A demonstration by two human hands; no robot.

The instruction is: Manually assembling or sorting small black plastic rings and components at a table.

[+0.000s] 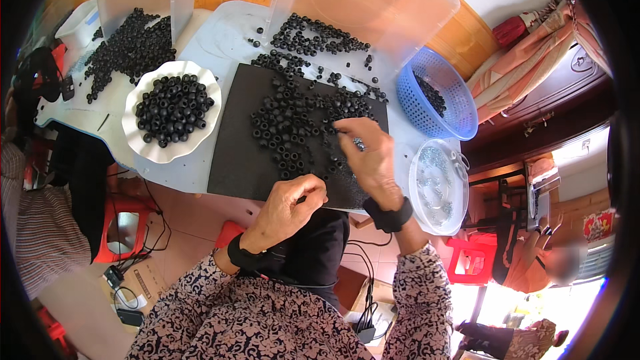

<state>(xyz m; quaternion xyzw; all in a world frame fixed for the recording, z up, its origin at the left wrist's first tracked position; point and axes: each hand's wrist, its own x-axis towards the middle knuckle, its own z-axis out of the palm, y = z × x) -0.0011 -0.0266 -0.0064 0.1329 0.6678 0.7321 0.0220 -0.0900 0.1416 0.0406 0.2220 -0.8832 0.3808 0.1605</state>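
Note:
Many black round beads (287, 120) with holes lie loose on a dark square mat (233, 160) in front of me. My left hand (293, 205) is above the mat's near edge, its thumb and fingers pinched round a small dark piece that looks like a black bead. Further right, my right hand (370, 157) reaches over the beads with its fingertips closed together at the pile. Whatever those fingertips grip is hidden. Small shiny pale-blue pieces (359, 144) show beside its curled fingers.
A white scalloped bowl (137, 127) of black beads stands left of the mat. On the right are a blue basket (437, 107) and a clear tub (453, 217) with glittering pieces. Translucent panels (373, 13) rise at the back. A person sits at far left; others are at right.

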